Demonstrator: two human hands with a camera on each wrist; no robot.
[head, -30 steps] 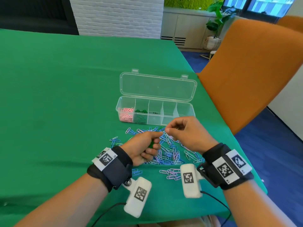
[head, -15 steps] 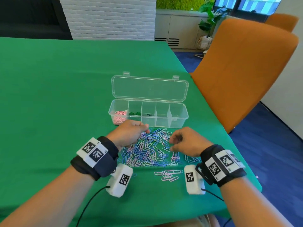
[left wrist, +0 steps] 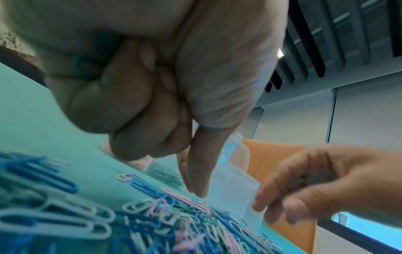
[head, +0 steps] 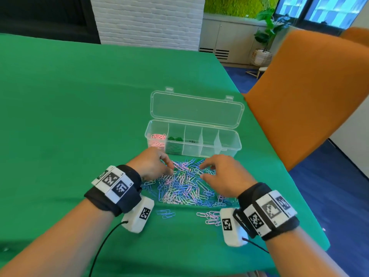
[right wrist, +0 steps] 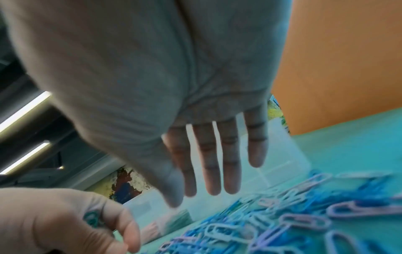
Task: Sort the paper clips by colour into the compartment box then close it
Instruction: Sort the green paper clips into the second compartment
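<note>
A loose pile of blue, pink and white paper clips (head: 183, 184) lies on the green table in front of the clear compartment box (head: 229, 145). The box's lid (head: 196, 108) stands open behind it. Pink clips (head: 157, 139) fill its leftmost compartment and green clips (head: 174, 144) the second. My left hand (head: 165, 165) keeps several green clips (left wrist: 87, 60) curled in its palm, while its thumb and forefinger reach down to a pink clip at the pile's far edge. My right hand (head: 207, 170) hovers over the pile's right side with straight, spread fingers (right wrist: 230, 163), holding nothing.
An orange chair (head: 309, 96) stands close to the table's right edge. Two small groups of clips, blue (head: 165, 213) and pink (head: 209, 215), lie nearer to me than the pile. The green cloth (head: 69, 116) stretches far to the left.
Both hands came down from a meeting above the pile onto the pile. The right hand went from a pinch to spread fingers. The left hand still grips its green clips.
</note>
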